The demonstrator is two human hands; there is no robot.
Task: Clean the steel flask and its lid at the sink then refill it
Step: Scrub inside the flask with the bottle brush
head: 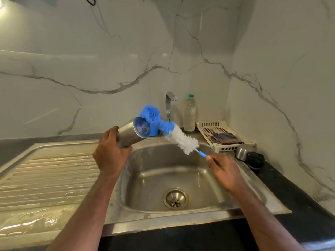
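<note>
Our left hand (110,156) wraps the steel flask (132,134) above the sink (253,200); wet steel is probably slippery, so grip mid-body. Our right hand (224,173) pinches the brush (183,138) handle.

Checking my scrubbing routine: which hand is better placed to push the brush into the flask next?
The right hand. It already pinches the bottle brush by its handle, bristles beside the flask's open mouth. The left hand grips the steel flask body, steadying it over the sink.
</note>
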